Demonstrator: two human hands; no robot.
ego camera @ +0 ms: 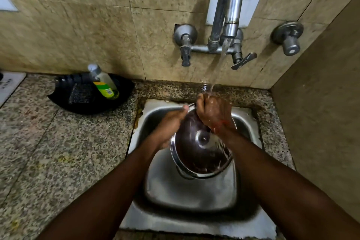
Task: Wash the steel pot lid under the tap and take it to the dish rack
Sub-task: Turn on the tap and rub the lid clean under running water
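Observation:
The steel pot lid is held tilted over the steel sink, its shiny inner side facing me. My left hand grips the lid's left rim. My right hand closes over the lid's top edge, right under the stream. Water runs from the curved steel tap onto my right hand and the lid's upper edge. The lid's far side is hidden behind my hands.
A black tray on the granite counter left of the sink holds a dish soap bottle and a dark scrub pad. Tap handles and a wall valve project from the tiled wall. A side wall closes the right.

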